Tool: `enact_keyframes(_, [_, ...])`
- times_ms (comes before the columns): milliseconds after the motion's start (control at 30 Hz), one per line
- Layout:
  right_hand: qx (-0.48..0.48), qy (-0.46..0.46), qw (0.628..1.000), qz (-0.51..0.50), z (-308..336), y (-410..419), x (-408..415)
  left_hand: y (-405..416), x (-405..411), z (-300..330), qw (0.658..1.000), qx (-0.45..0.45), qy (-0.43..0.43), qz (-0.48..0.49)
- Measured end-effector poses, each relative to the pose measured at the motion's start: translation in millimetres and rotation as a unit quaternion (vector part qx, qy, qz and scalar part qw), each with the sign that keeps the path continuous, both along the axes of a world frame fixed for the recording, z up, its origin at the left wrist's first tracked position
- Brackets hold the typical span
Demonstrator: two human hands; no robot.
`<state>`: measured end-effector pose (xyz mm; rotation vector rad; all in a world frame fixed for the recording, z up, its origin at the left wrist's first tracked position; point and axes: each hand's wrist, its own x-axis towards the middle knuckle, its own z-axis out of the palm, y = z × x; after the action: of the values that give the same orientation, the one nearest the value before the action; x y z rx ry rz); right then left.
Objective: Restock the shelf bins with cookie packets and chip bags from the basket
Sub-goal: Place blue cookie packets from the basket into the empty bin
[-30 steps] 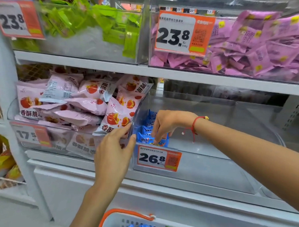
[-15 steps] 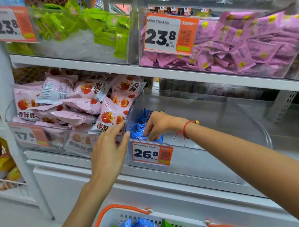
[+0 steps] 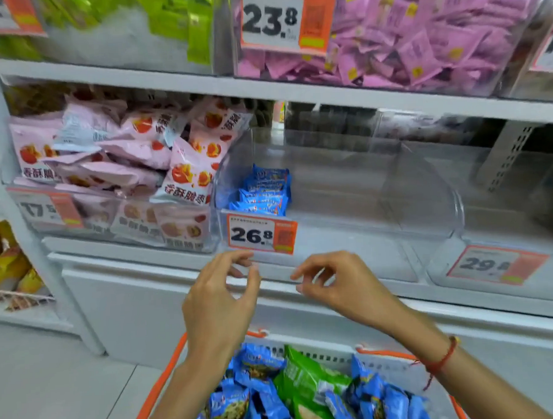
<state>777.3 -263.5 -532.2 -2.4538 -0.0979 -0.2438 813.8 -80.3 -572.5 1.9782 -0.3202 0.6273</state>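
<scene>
While earlier both touched clear bin (image 3: 337, 181), left hand (image 3: 220, 302) and right hand (image 3: 338, 285) now hover mid-frame below it, apart, fingers loosely curled, empty; blue cookie packets (image 3: 265, 190) stacked inside; basket (image 3: 386, 361) bigger at bottom.

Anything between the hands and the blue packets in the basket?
Nothing visible. Both the left hand and right hand hang empty above the basket; its blue packets lie uncovered on top.

We see a clear glossy plastic bin (image 3: 347, 187), shiny foil-like blue packets (image 3: 265, 194), and a matt white shelf (image 3: 200, 86).
</scene>
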Motion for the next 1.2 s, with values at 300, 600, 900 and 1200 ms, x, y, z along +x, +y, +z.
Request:
enact_keyframes(300, [-0.127, 0.252, 0.958, 0.051, -138.8, 8.2, -23.1, 37.0, -3.1, -115.6, 0.884, 0.395, 0.233, -0.093])
enact_keyframes(600, [-0.148, 0.160, 0.976, -0.020, -188.7, 55.0, -14.7, 47.3, 1.8, -153.7, 0.842, 0.446, 0.277, -0.119])
enact_keyframes(900, [-0.196, 0.087, 0.975, -0.064, -195.9, 65.0, 8.0, 36.7, 15.9, -146.9, 0.861, 0.403, 0.296, -0.092])
enact_keyframes(1200, [-0.120, 0.087, 0.989, -0.011, -167.1, 43.0, 1.3, 28.5, 30.7, -83.6, 0.856, 0.333, 0.329, -0.219])
